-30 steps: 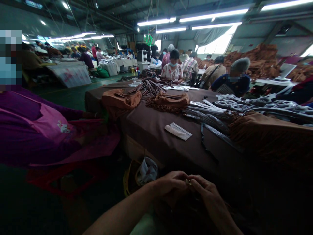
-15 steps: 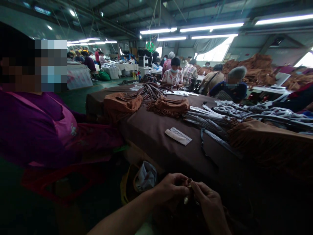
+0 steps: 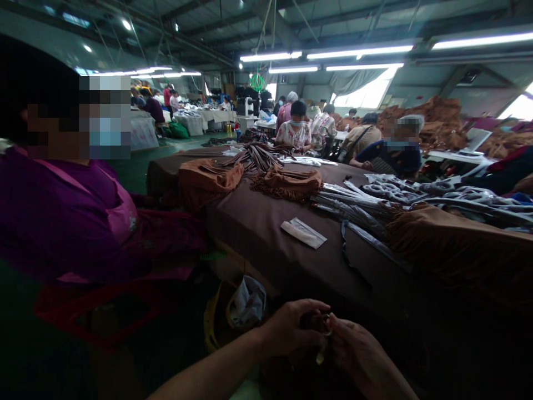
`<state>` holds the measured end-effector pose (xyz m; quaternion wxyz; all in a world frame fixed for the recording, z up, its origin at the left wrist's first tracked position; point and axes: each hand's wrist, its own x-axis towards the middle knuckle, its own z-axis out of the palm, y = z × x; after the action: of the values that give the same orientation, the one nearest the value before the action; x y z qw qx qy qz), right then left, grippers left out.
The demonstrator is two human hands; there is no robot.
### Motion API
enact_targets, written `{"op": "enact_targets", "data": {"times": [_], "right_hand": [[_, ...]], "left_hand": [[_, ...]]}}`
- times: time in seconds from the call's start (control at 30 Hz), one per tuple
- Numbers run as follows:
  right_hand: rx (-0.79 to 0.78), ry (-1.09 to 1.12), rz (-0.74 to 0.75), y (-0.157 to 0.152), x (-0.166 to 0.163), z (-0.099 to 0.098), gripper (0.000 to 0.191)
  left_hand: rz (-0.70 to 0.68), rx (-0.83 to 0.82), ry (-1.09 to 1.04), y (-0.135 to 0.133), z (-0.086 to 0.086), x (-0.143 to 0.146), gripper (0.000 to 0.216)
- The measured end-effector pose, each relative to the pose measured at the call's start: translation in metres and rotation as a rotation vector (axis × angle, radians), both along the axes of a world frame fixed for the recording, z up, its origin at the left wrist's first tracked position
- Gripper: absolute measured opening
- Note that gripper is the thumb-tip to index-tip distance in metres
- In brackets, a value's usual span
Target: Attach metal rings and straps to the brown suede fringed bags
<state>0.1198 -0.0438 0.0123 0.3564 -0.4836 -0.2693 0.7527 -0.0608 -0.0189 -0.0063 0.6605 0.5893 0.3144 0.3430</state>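
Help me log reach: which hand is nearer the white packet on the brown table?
Left. The left hand sits almost straight below the white packet; the right hand lies lower and further to the right.

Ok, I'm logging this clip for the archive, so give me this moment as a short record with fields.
place: workshop hall, several people seated at tables
left hand: closed on a small metal ring
right hand: fingers at the same ring
table: brown cloth cover
on table: flat white packet, tan fringed pieces
beside: a person in a purple top
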Motion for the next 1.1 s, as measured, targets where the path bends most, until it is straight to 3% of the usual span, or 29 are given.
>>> {"op": "enact_targets", "data": {"times": [0.1,0.23,0.47,0.57,0.67,0.73,0.8,0.83,0.9,0.97,1.1], "right_hand": [[-0.039,-0.004,-0.068,-0.001,-0.002,0.001,0.04],[-0.019,-0.04,-0.088,-0.003,-0.007,0.005,0.045],[-0.096,-0.088,-0.057,0.003,-0.01,0.014,0.05],[-0.068,-0.135,0.047,0.006,-0.01,0.012,0.055],[0.113,-0.492,0.244,0.022,0.002,0.019,0.063],[0.348,-0.948,0.341,0.05,0.016,0.037,0.065],[0.641,-1.389,0.312,0.095,0.029,0.06,0.059],[0.75,-1.492,0.344,0.123,0.034,0.07,0.055],[0.876,-1.645,0.349,0.184,0.038,0.083,0.049],[0.903,-1.694,0.318,0.245,0.035,0.083,0.036],[1.002,-1.746,0.302,0.339,0.021,0.057,0.021]], "left_hand": [[0.048,0.15,0.093,-0.005,0.007,0.001,0.048],[0.085,0.356,0.205,-0.006,0.01,0.003,0.047],[0.033,0.521,0.161,0.001,0.0,0.001,0.04],[0.05,0.635,0.172,0.005,-0.012,0.001,0.042],[0.044,0.794,0.25,0.011,-0.028,0.003,0.047],[0.055,0.855,0.298,0.016,-0.039,0.006,0.055],[0.085,0.846,0.335,0.022,-0.05,0.01,0.056],[0.095,0.813,0.346,0.025,-0.057,0.013,0.053],[0.085,0.709,0.352,0.031,-0.07,0.02,0.045],[0.041,0.571,0.348,0.036,-0.085,0.027,0.038],[0.012,0.297,0.351,0.047,-0.108,0.03,0.029]]}}
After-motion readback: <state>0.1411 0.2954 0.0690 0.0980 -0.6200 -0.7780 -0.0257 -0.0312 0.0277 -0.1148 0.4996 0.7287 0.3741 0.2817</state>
